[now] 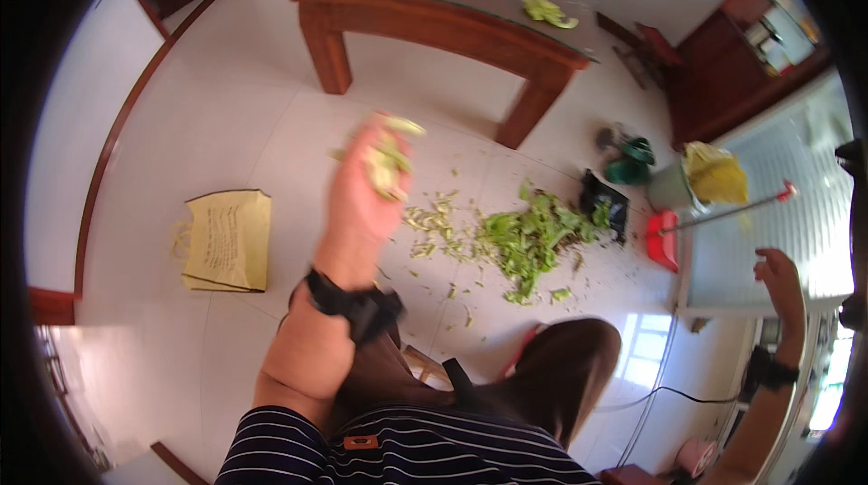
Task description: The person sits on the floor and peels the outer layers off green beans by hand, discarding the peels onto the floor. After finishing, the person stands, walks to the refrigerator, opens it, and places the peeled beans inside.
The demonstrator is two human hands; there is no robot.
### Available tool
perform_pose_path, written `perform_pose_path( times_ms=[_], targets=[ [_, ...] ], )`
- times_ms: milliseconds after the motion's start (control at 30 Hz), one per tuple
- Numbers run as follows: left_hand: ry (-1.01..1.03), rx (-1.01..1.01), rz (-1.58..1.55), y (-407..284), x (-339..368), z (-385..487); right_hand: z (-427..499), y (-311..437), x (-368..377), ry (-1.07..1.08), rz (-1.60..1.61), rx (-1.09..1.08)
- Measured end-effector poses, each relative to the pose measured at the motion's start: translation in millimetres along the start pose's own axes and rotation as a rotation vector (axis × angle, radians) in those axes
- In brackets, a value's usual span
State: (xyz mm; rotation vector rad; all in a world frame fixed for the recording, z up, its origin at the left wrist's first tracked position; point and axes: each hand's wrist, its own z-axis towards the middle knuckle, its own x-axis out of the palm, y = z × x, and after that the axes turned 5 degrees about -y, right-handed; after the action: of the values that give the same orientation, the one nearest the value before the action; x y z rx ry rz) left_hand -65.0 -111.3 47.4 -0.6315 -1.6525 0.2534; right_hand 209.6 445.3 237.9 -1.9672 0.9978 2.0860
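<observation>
My left hand [369,176] is raised over the tiled floor, its fingers closed around pale green vegetable peelings [388,170]; it is slightly blurred. Out at the far right, my right hand [776,275] is held away from my body with its fingers partly spread and nothing visible in it. On the floor before me lies a heap of green leaves [532,237], with pale strips of peel [437,224] scattered to its left. Another piece of leafy green vegetable [548,10] rests on the glass-topped wooden table [434,24]. Both of my wrists bear black straps.
A yellow paper bag [229,241] lies on the floor at left. Right of the leaves are a black plastic bag [605,206], a red dustpan [662,241] with a long handle, and a bin [671,187] with a yellow liner. A cable runs at lower right.
</observation>
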Motion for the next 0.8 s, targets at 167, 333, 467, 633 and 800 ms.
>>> perform_pose_path(
  times_ms=[167, 333, 467, 633, 800],
  targets=[
    [-0.184, -0.199, 0.376, 34, -5, 4, 84, 92, 113, 0.443, -0.248, -0.213],
    [-0.414, -0.234, 0.395, 57, -20, 51, 142, 108, 227, 0.705, -0.188, -0.198],
    [-0.481, -0.278, 0.504, 72, -26, 66, 140, 92, 261, 0.951, -0.058, -0.159],
    [-0.643, -0.363, 0.548, 90, -41, 66, 95, 35, 258, 1.187, -0.173, -0.064],
    [-0.653, -0.359, 0.634, 102, -57, 58, 39, -6, 224, 1.356, -0.155, 0.134]
  ],
)
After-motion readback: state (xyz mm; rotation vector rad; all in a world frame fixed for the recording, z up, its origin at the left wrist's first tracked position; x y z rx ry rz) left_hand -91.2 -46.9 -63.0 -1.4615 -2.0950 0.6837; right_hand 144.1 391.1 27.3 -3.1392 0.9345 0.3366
